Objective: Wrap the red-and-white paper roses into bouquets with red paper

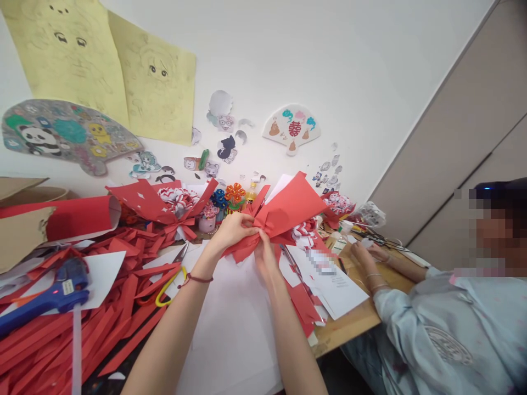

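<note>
Both my hands meet at the gathered neck of a red paper bouquet wrapper (288, 206) in the middle of the view. My left hand (235, 229) pinches the paper from the left. From below and the right, my right hand (265, 252) presses its fingers on the same pleated spot. Red-and-white curled paper flowers (305, 233) show out of the wrapper's right side. Under my forearms lie white paper sheets (230, 323). Yellow-handled scissors (171, 285) rest left of my left wrist.
A blue glue gun (61, 291) with a glue stick lies at left over a heap of red paper strips (102, 329). Another red bouquet (177, 203) stands behind. At right, a co-worker (444, 329) handles something small by a clear bottle (340, 241). The wall (370, 71) rises behind.
</note>
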The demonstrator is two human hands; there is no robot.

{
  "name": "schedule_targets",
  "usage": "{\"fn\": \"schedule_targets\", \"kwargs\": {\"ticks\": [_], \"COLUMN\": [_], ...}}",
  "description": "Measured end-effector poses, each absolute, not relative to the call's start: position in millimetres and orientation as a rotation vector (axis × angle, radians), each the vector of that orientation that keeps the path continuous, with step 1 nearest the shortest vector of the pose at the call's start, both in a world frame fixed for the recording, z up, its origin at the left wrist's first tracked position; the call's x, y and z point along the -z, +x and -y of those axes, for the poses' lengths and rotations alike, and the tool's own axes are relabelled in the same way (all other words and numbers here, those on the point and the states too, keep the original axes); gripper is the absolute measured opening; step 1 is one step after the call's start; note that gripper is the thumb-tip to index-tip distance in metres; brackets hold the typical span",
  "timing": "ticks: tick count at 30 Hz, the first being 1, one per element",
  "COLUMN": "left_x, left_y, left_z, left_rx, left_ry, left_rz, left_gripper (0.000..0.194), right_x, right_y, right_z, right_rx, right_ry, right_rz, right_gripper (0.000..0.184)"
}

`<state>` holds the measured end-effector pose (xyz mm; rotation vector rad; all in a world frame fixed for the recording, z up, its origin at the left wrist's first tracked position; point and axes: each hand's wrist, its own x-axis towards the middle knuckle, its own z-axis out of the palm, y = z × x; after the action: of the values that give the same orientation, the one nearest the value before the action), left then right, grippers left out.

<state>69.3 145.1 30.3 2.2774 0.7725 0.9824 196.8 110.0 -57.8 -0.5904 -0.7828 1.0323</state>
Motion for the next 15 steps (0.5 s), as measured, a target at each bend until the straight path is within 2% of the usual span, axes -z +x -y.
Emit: {"fn": "schedule_targets", "kwargs": {"ticks": [3, 7, 15], "left_x": [-29, -25, -14], "left_y": [69, 68, 59], "left_z": [-146, -152, -157], "left_rx": [-1.006, -0.962, -0.826], "left_ry": [2.286, 2.262, 1.956], "left_rz": [-0.795, -0.845, -0.797], "left_gripper": [0.027, 0.020, 0.027], "right_x": [57, 53, 55], "right_y": [197, 197, 195], "right_z": [-110, -108, -112], "right_rx": [-1.026, -1.030, -0.983], "right_ry": [-0.600, -0.589, -0.641], "right_rz": [0.793, 0.798, 0.856], "right_gripper": [0.038, 0.049, 0.064]}}
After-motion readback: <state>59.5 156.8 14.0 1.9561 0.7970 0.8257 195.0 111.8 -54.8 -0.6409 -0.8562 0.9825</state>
